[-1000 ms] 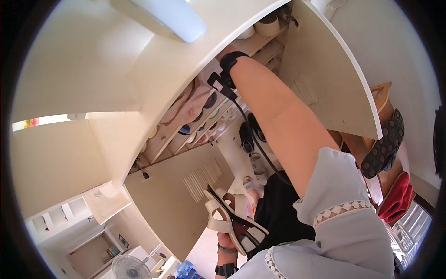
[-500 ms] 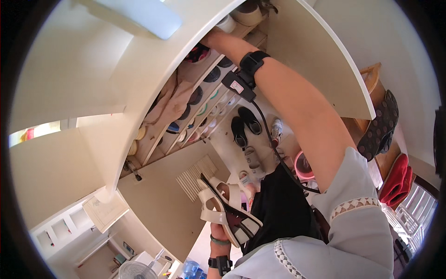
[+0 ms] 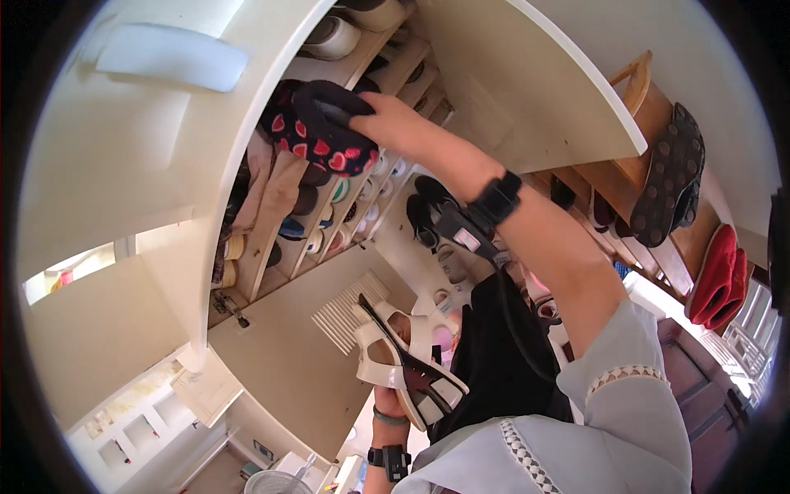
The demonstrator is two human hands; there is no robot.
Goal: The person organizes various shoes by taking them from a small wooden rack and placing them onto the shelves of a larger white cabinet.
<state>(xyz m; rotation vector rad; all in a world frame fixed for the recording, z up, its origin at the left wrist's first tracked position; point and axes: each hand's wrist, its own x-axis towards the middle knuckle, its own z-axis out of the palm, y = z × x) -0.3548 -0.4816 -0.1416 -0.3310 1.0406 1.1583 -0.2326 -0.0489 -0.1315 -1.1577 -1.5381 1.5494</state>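
Observation:
My right hand (image 3: 385, 122) reaches up to the shoe cabinet and is closed on the opening edge of a dark slipper (image 3: 333, 132) with a red and pink heart-like pattern. The slipper is tilted at the front of an upper shelf; part of it overlaps the shoes behind. Low in front of me, my left hand (image 3: 388, 403) grips a pair of white wedge sandals (image 3: 385, 362) with dark insoles from below. Its fingers are mostly hidden by the sandals.
The cabinet shelves (image 3: 276, 239) hold many shoes, and a cabinet door (image 3: 527, 99) stands open at right. Dark shoes (image 3: 428, 210) lie on the floor. Dotted dark slippers (image 3: 671, 177) and red slippers (image 3: 718, 276) sit on a wooden rack (image 3: 650, 99). A fan (image 3: 278, 483) stands lower left.
My right hand has come out from deeper in the cabinet, drawing the patterned slipper into view toward me. The sandals in my left hand have barely moved.

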